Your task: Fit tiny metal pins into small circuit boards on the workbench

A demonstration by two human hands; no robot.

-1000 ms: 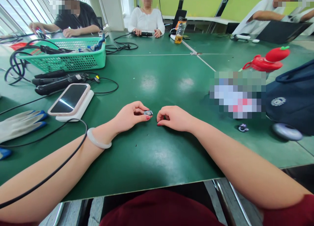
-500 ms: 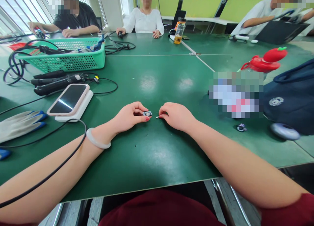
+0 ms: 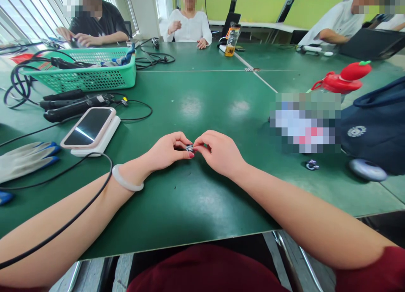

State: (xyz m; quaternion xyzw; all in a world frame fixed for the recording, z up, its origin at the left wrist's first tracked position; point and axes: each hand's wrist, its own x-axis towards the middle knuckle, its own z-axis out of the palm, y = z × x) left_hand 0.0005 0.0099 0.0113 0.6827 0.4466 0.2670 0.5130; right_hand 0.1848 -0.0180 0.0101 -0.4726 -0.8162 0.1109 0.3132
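Note:
Over the green table, my left hand (image 3: pixel 173 147) pinches a small dark-and-silver patterned piece (image 3: pixel 189 148) between thumb and fingertips. It looks like a small circuit board, though it is too small to name surely. My right hand (image 3: pixel 218 150) has come up against it, thumb and forefinger pinched together at the piece's right side. The tiny pale bit seen in those fingers earlier is now hidden by the fingertips. Both hands are just above the tabletop, close to each other. A white bangle (image 3: pixel 126 179) circles my left wrist.
A phone (image 3: pixel 90 126) on a white block, a glove (image 3: pixel 27 159), black-handled tools (image 3: pixel 76 106) and a green basket (image 3: pixel 85 79) stand left. A black cable (image 3: pixel 79 212) crosses my left forearm. Right are a shiny small object (image 3: pixel 312 165), red-lidded bottle (image 3: pixel 340 81) and dark bag (image 3: pixel 375 123). People sit opposite.
My right hand has moved left until its fingertips meet the piece in my left hand. The left hand has stayed nearly still. The person opposite has raised a hand.

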